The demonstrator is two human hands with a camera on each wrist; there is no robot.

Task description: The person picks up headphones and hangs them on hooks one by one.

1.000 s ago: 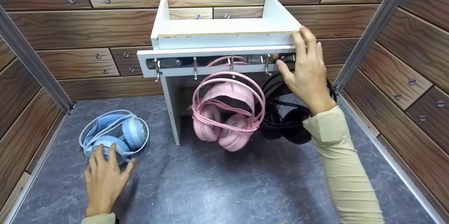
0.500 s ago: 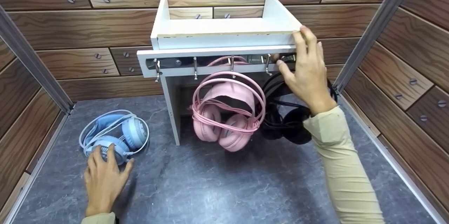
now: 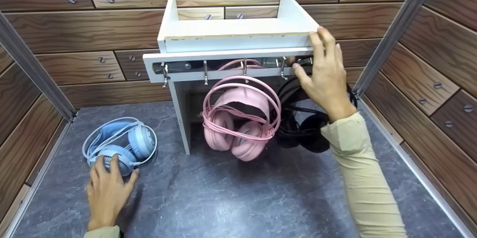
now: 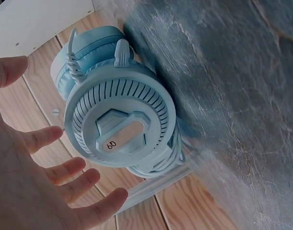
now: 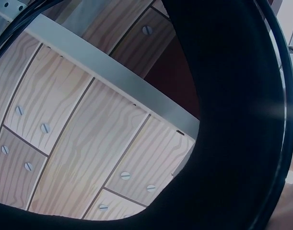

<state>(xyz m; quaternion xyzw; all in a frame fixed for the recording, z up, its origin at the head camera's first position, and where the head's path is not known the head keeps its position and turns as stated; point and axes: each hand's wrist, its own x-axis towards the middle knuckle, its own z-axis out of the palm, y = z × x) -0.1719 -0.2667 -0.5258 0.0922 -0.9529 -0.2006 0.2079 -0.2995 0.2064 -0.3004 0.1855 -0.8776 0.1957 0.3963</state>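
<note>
Light blue headphones lie on the grey floor at the left, a pale cable looped round them. My left hand is at their near ear cup, fingers spread; in the left wrist view its fingertips are beside the ear cup, which bears a label. My right hand rests on the right end of a white shelf rack, fingers extended over the top corner and thumb in front of the hook rail. Pink headphones hang from the rail's middle. Black headphones hang below my right hand, partly hidden by it.
Several metal hooks line the rail. Wood-patterned walls stand behind and at both sides, with metal strips in the corners. In the right wrist view a black headphone band fills the right side.
My left hand has shifted slightly left at the blue headphones, its thumb a little closer in. My right hand keeps its place on the rack, and the headphones have not moved.
</note>
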